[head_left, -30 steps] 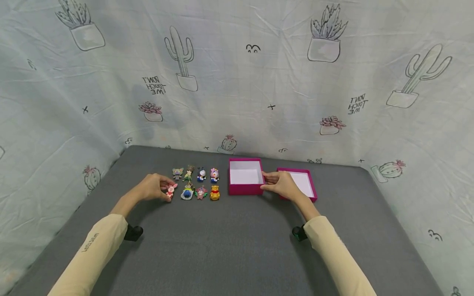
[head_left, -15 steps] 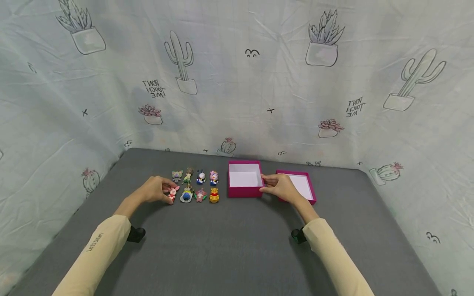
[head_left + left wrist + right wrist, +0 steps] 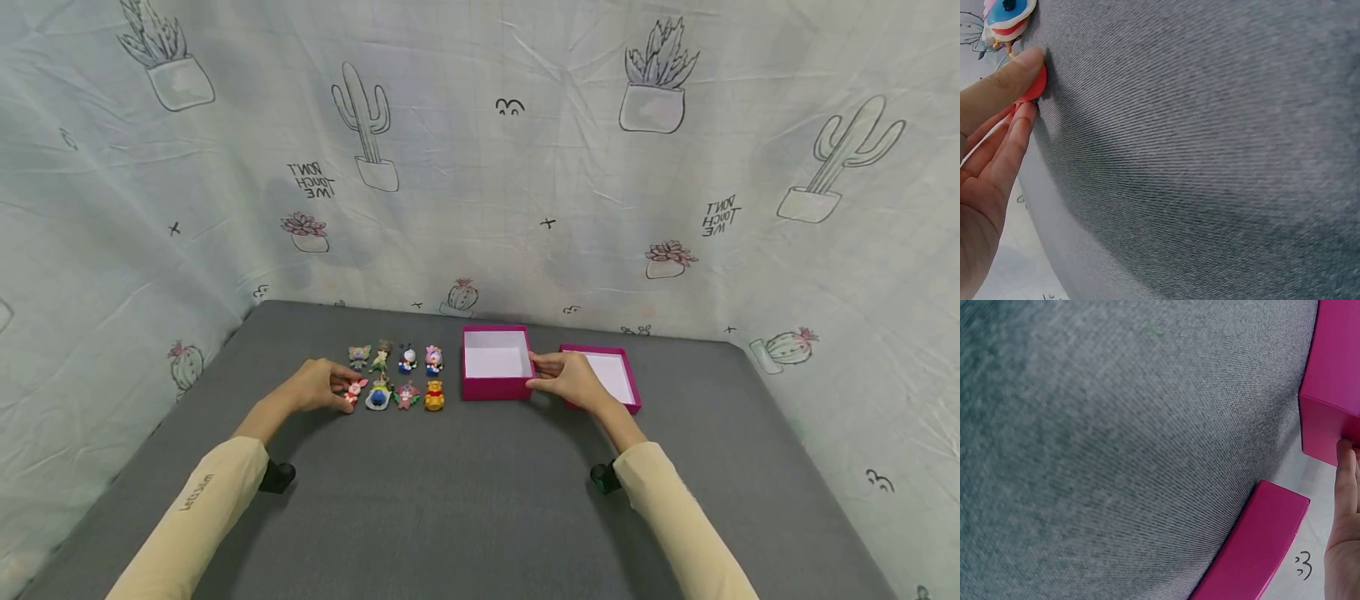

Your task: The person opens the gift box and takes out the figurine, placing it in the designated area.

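Observation:
My left hand (image 3: 318,385) pinches a pink piglet figurine (image 3: 355,390) between thumb and fingers at the left end of the front row of toys. In the left wrist view, the figurine's red part (image 3: 1037,87) shows low against the cloth, mostly covered by the thumb. Beside it stands a figurine with a blue body and white rim (image 3: 378,396). On the other side, my right hand (image 3: 573,379) rests its nearly straight fingers against the right wall of an open magenta box (image 3: 497,389) with a white inside. The right wrist view shows fingertips touching the box wall (image 3: 1322,428).
Several small figurines stand in two rows left of the box, among them a yellow bear (image 3: 434,396) and a blue-and-white figure (image 3: 407,359). A shallow magenta lid (image 3: 634,387) lies right of the box, partly under the right hand. A patterned cloth (image 3: 480,167) hangs behind the grey table (image 3: 450,500).
My left hand has shifted slightly right with the piglet figurine, which now stands nearer its neighbour in the row. The right hand stays at the box; the head view has tilted a little.

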A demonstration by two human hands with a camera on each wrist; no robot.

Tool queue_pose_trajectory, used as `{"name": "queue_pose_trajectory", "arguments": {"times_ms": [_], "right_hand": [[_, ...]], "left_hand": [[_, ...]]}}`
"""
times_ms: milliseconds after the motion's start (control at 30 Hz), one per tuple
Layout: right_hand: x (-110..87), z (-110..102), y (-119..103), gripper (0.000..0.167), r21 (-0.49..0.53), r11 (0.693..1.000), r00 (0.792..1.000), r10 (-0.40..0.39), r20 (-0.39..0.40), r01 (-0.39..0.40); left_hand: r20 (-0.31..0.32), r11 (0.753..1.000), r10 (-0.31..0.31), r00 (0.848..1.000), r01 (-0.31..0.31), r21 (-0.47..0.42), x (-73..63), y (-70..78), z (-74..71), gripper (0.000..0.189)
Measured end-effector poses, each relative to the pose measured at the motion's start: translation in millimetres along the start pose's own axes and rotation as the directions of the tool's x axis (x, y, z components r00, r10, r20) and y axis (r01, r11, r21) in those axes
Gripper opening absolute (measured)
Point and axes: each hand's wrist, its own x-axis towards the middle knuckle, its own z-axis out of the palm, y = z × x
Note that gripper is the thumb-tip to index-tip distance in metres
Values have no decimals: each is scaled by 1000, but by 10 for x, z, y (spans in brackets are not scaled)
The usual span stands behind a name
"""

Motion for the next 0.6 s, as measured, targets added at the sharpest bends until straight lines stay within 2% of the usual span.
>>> {"name": "queue_pose_trajectory", "arguments": {"times_ms": [200, 433, 600], "right_hand": [[43, -21, -1, 51, -55, 999, 1000, -3, 20, 4], [62, -76, -49, 56, -172, 984, 996, -36, 83, 50], [42, -86, -54, 65, -163, 984, 993, -59, 105, 76]], "left_hand": [[-10, 1000, -5, 1000, 5, -7, 6, 25, 13, 58], [-22, 999, -11, 1000, 11, -39, 29, -41, 76, 61], [-51, 999, 5, 999, -6, -36, -5, -92, 51, 64]]}}
